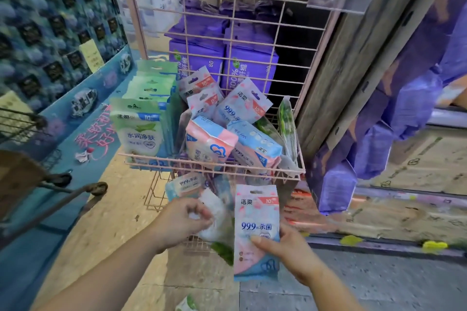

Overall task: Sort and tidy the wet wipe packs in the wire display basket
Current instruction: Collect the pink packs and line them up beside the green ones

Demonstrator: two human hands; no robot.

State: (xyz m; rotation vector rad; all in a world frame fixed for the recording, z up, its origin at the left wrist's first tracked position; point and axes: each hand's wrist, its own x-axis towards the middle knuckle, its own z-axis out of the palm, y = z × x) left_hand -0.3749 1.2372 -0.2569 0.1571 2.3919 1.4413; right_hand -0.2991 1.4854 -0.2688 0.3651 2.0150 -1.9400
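While the right hand (290, 250) pinches a pink pack (256, 230) upright, the left hand's (184, 219) fingers curl round a whitish pack (214, 214) in the lower basket (194, 243) — gathering strays, likely; next, file them among pink packs above.

Pale pink wire basket (300, 159), green-and-white packs (141, 131), pink-and-blue packs (209, 141), purple packs (250, 68).

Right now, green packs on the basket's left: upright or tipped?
Upright. The green packs stand in a front-to-back row against the wire basket left side, labels facing forward.
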